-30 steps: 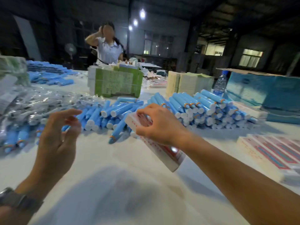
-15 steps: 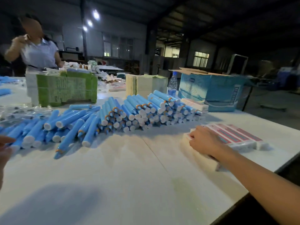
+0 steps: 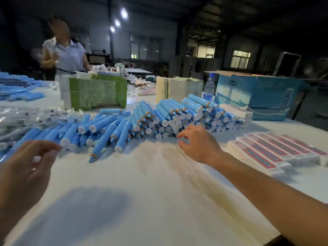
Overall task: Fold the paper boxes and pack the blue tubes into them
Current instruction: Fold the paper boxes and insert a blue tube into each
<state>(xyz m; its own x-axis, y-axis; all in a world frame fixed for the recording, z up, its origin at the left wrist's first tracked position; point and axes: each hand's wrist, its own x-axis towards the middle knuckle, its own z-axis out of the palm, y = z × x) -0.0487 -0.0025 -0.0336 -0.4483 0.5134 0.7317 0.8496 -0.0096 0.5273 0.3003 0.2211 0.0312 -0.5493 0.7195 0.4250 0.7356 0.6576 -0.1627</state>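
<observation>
White counter [image 3: 159,183], both hands empty, fingers loosely curled — right hand [image 3: 198,144] is hovering at tubes [image 3: 170,118]. Next: pinching one tube, then fetching a box [image 3: 257,153].

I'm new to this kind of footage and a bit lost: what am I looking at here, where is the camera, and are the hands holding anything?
There is no machine here: a person is working with bare hands, and the one camera sits on their head, looking forward and down. The left hand hovers at the near left with its fingers loosely curled, and it holds nothing that I can see. The right hand reaches toward the stacked blue tubes, also empty. On the white table more loose blue tubes lie to the left, and a row of finished red and white boxes lies to the right. Behind stand a green stack of flat cartons, a water bottle and a blue carton. Another person stands at the far side.
</observation>
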